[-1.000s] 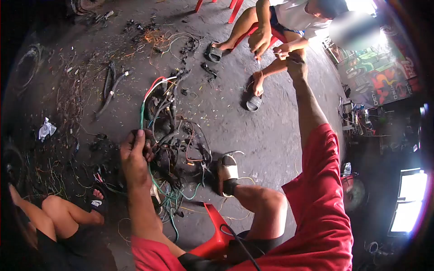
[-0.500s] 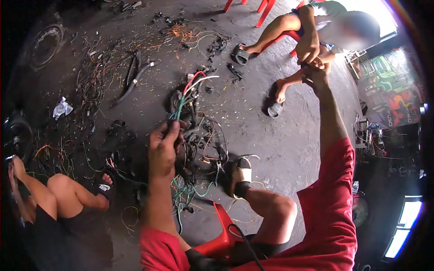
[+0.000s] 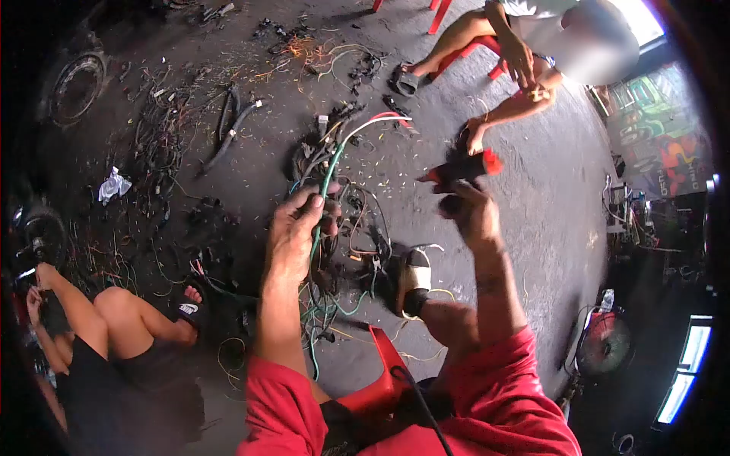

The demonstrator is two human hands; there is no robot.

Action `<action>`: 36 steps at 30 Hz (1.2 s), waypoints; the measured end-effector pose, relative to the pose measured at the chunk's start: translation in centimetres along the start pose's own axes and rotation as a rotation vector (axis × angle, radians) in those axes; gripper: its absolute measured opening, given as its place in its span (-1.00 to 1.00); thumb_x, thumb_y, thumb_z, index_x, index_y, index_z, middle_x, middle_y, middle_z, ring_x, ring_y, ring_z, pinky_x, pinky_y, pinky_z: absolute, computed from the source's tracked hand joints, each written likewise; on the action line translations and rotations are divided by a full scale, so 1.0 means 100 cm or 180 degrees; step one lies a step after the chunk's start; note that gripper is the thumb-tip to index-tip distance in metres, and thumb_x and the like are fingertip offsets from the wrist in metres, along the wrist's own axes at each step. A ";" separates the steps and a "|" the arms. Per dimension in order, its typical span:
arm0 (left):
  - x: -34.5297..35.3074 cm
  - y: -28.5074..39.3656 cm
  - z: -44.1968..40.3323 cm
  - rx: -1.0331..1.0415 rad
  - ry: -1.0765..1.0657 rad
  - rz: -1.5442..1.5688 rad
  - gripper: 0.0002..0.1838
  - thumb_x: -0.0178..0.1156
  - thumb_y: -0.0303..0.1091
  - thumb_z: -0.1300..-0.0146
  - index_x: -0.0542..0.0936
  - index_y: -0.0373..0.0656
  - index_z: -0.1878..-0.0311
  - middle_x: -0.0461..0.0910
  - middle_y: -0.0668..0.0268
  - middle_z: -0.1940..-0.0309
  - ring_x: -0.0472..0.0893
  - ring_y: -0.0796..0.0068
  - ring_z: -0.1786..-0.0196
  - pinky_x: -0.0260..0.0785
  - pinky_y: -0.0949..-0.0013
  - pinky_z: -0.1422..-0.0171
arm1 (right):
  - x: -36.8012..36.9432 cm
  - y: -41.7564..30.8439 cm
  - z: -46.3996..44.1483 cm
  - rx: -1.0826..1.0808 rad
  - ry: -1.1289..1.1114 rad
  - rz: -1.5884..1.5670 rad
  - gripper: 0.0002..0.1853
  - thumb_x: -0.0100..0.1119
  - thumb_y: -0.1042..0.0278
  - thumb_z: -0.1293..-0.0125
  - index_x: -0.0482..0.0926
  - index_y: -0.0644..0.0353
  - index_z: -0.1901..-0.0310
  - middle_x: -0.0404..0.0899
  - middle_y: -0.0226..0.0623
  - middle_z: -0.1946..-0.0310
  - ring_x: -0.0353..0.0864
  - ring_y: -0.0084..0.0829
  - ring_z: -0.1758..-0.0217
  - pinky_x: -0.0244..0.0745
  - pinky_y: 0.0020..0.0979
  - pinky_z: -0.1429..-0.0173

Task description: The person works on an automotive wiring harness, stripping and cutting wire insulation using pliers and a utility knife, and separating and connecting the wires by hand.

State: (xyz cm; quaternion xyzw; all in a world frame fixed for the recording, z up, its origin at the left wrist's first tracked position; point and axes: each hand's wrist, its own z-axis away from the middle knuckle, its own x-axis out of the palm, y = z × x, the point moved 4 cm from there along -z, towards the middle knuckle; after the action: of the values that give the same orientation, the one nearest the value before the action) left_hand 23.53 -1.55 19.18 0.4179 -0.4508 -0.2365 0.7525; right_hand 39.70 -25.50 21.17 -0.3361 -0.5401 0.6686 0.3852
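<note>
green cable, one, left hand pinching, one red-black tool, right hand gripping

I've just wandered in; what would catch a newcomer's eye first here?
Probably the red-and-black object in the right hand, right of centre. Next, the green wire in the left hand, near the middle, with a dark wire tangle on the floor beyond.
</note>
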 end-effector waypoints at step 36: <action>0.028 -0.009 0.009 0.1039 -0.0172 -0.2404 -0.63 0.35 -0.40 -0.18 0.60 -0.19 -0.07 0.61 0.21 0.20 0.58 0.43 0.21 0.44 0.37 0.11 | 0.078 0.005 0.008 -0.0207 0.0127 0.0075 -0.83 0.28 0.34 -0.23 0.60 0.25 0.23 0.61 -0.36 0.44 0.49 -0.64 0.44 0.41 -0.49 0.34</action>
State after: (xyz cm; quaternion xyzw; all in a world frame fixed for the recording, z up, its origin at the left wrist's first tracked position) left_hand 24.15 -4.43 20.03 0.6614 -0.3169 -0.4323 0.5246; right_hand 35.17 -19.09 20.61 -0.3680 -0.5498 0.6483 0.3768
